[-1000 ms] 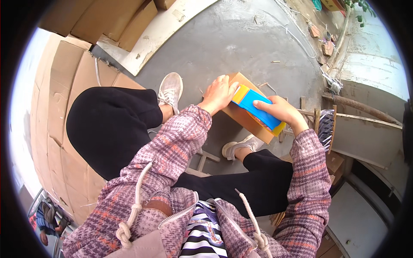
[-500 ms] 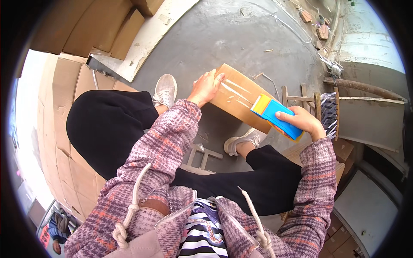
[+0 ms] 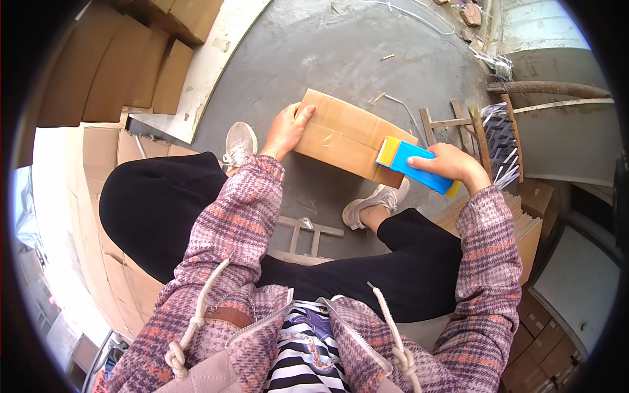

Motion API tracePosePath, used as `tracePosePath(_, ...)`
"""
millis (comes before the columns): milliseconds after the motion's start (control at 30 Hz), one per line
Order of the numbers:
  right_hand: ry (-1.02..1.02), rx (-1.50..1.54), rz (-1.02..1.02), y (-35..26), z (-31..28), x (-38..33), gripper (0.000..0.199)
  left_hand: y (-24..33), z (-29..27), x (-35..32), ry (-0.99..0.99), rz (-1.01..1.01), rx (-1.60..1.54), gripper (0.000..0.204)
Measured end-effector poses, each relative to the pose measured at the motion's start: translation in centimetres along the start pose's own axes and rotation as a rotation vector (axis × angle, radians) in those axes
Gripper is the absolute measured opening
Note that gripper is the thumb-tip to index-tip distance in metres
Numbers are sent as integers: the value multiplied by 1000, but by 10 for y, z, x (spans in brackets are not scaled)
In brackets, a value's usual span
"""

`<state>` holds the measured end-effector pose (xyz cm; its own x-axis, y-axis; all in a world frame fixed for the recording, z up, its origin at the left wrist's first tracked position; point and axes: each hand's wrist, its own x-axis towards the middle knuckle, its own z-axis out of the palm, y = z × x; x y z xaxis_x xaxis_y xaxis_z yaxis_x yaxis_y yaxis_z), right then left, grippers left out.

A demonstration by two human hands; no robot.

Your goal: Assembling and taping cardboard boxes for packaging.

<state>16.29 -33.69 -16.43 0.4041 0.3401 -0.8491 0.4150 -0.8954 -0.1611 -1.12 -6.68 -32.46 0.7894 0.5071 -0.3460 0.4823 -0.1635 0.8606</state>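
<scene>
A long brown cardboard box (image 3: 347,133) is held up off the floor, between my feet and tilted, its right end lower. My left hand (image 3: 287,132) closes on its left end, the thumb on the upper face. My right hand (image 3: 452,165) grips a blue and yellow tape dispenser (image 3: 419,169), thumb pressed on its blue side. The dispenser's yellow front end meets the box's right end. Its underside and my right fingers are mostly hidden. A few small pale glints lie on the box face.
Stacked cardboard boxes (image 3: 124,72) stand at the far left, beside a white board (image 3: 213,65). A wooden stool (image 3: 452,124) with white strips (image 3: 503,154) is to the right, flat cardboard (image 3: 524,229) nearer. A small wooden frame (image 3: 308,236) lies between my feet.
The box has shifted left, and its long pale glints have shrunk to small marks. Both hands moved left with it; the dispenser stays at the box's right end. The view has turned slightly.
</scene>
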Motion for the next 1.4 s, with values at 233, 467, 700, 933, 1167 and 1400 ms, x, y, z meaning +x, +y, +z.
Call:
tracePosePath(233, 20, -50, 18, 2, 6, 7, 81, 18, 22, -8, 402, 391, 866, 63)
tracePosePath(467, 30, -30, -29, 3, 4, 6, 82, 42, 72, -12, 100, 710, 866, 65)
tracePosePath(700, 64, -32, -56, -2, 6, 4, 85, 50, 92, -21, -35, 822, 841, 63)
tracePosePath(933, 51, 5, -60, 5, 6, 3, 86, 57, 108, -25, -16, 822, 858, 60)
tracePosePath(1167, 17, 30, -126, 14, 5, 4, 80, 55, 107, -23, -33, 824, 902, 60)
tracePosePath(1400, 12, 106, -128, 44, 18, 6, 83, 54, 103, -23, -40, 822, 935, 61)
